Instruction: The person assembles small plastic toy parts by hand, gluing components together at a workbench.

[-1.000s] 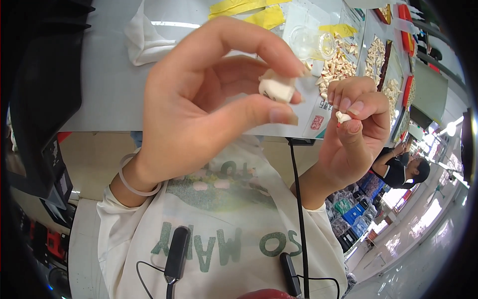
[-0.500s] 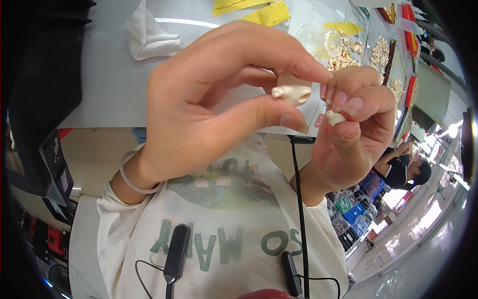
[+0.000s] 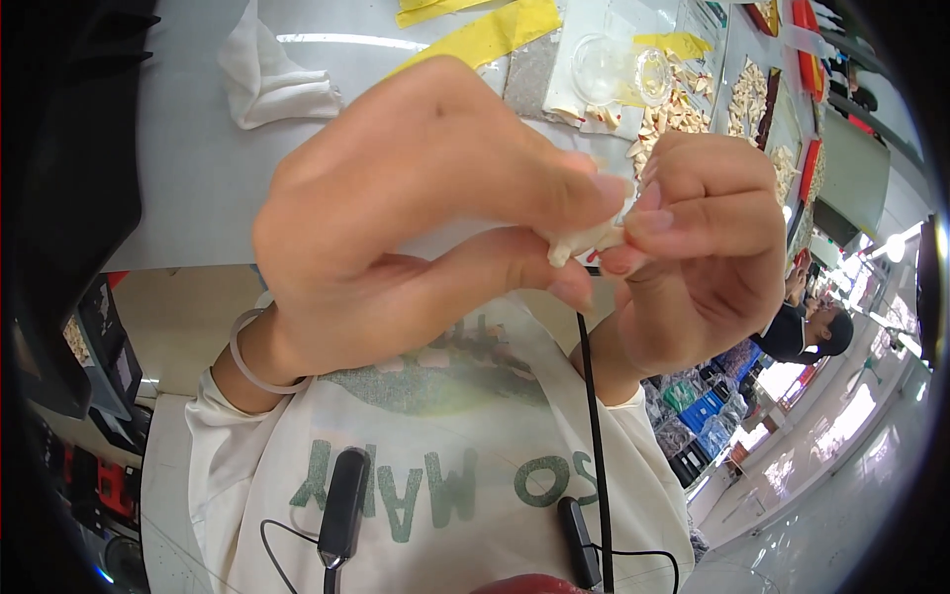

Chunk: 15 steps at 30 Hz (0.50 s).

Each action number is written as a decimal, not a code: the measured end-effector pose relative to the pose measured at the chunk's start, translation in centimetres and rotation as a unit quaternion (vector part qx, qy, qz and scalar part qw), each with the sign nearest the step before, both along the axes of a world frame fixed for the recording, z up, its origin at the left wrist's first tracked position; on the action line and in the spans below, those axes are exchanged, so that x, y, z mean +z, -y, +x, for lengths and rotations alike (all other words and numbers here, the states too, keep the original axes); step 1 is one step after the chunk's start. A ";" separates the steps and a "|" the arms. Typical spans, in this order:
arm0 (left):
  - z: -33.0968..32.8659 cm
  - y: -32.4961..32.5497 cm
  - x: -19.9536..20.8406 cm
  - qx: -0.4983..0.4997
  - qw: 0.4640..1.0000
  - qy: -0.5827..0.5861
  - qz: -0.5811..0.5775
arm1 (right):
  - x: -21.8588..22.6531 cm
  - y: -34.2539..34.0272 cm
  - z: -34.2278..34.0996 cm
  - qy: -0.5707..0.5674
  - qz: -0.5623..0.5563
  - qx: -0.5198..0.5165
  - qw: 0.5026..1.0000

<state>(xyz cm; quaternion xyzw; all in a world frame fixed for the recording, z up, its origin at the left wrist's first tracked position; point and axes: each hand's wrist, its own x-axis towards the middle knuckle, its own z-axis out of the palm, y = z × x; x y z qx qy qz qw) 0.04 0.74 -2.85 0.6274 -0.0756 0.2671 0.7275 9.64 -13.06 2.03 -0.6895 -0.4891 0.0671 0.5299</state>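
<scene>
Over the near edge of the grey table (image 3: 193, 193), both hands meet. Between its thumb and fingers my left hand (image 3: 386, 198) pinches a small cream moulded piece (image 3: 572, 246), mostly covered by the fingers. My right hand (image 3: 708, 247) is closed in a pinch on a smaller cream piece (image 3: 615, 237), held against the first one. Whether the two pieces are joined or only touching is hidden by the fingertips. A bit of red shows beside the contact point.
Piles of small cream pieces (image 3: 673, 114) lie beyond my right hand, near a clear round dish (image 3: 601, 71). Yellow strips (image 3: 505, 35) and a white cloth (image 3: 272, 84) lie further back. A black cable (image 3: 592, 426) hangs before me. Another person (image 3: 811, 332) is at right.
The hands have come together; the small piece in my right hand now meets the one in my left. My left hand has turned, covering more of its piece.
</scene>
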 end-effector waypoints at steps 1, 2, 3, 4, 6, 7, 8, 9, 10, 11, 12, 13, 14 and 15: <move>0.1 -0.1 0.0 0.003 0.999 0.017 0.028 | 0.1 -0.1 0.0 0.000 -0.001 -0.001 1.000; 0.2 -0.1 0.0 0.006 0.998 0.034 0.056 | 0.1 -0.1 0.0 -0.004 -0.002 0.003 1.000; 0.1 0.1 0.1 0.006 0.998 0.034 0.056 | 0.1 -0.2 0.0 -0.010 -0.001 0.008 1.000; 0.0 0.4 0.2 0.015 0.999 0.031 0.038 | 0.1 -0.3 0.0 -0.009 -0.001 0.008 1.000; 0.0 0.7 0.4 0.020 0.999 0.029 0.021 | 0.1 -0.2 0.0 0.011 0.014 0.027 0.999; 0.1 0.7 0.5 0.028 0.998 0.027 0.044 | 0.1 -0.1 0.0 0.014 0.015 0.022 1.000; 0.2 0.8 0.6 0.035 0.997 0.027 0.067 | 0.2 0.1 -0.1 0.001 0.006 0.008 1.000; 0.3 0.8 0.5 0.025 0.997 0.033 0.068 | 0.1 0.3 -0.2 -0.010 -0.003 -0.011 1.000; 0.3 0.7 0.5 0.043 0.994 0.016 0.102 | -0.2 0.4 -0.3 -0.004 -0.001 -0.023 1.000; 0.3 0.7 0.4 0.061 0.989 0.000 0.135 | -0.5 0.3 -0.4 -0.013 -0.013 -0.038 0.999; 0.3 0.7 0.4 0.049 0.989 0.008 0.137 | -0.7 0.3 -0.5 -0.023 -0.025 -0.054 0.998; 0.1 0.8 0.3 0.057 0.988 -0.019 0.140 | -0.6 0.5 -0.8 -0.123 -0.024 -0.065 0.990; 0.0 0.8 0.2 0.065 0.987 -0.046 0.143 | -0.7 0.8 -0.4 -0.117 -0.020 -0.074 0.990; 0.0 0.9 0.4 0.058 0.987 -0.040 0.144 | -0.7 1.2 0.1 -0.080 -0.005 -0.059 0.995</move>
